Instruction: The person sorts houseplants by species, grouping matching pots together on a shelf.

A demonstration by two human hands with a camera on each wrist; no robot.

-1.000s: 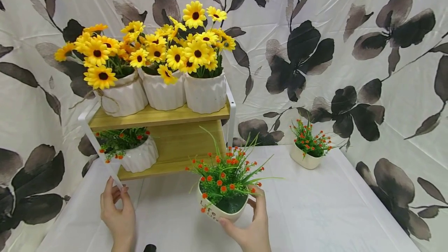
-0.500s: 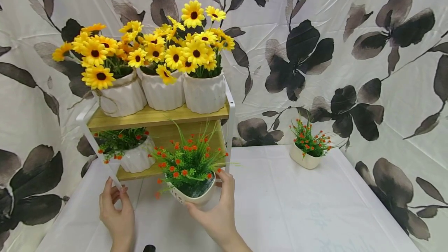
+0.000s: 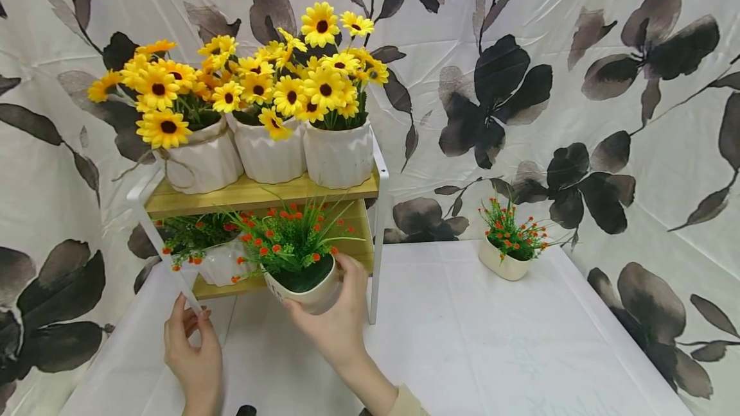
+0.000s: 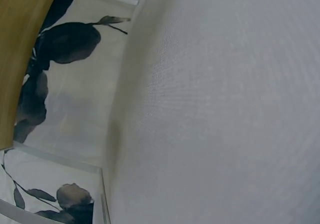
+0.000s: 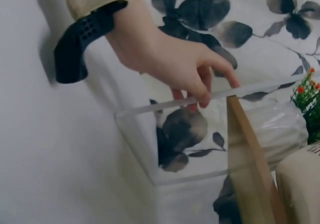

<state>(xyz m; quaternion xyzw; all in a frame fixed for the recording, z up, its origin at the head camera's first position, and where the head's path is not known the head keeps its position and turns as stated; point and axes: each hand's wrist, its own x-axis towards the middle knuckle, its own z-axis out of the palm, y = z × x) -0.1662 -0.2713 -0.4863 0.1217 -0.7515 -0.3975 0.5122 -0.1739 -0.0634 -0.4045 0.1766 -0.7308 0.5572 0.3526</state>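
Note:
In the head view my right hand (image 3: 338, 323) grips a cream lettered pot (image 3: 306, 291) with grass and small orange-red flowers (image 3: 289, 236), thumb at the near rim and fingers on the right side. The pot is raised at the front of the lower shelf board (image 3: 355, 236), overlapping a white pot (image 3: 220, 262) of similar flowers there. My left hand (image 3: 193, 352) pinches the white front-left leg (image 3: 162, 242) of the two-tier stand; the right wrist view shows this left hand (image 5: 175, 61) on the white frame (image 5: 170, 104), with the cream pot (image 5: 302, 184) at the lower right.
Three white pots of yellow daisies line the upper board (image 3: 266, 194). Another cream pot (image 3: 504, 260) with orange-red flowers stands toward the table's back right. A small black object (image 3: 246, 410) shows at the bottom edge. White cloth covers the table (image 3: 491, 339).
My right hand has carried the cream flowerpot leftward and up toward the lower shelf, in front of the white pot there. The left hand stays on the stand's leg.

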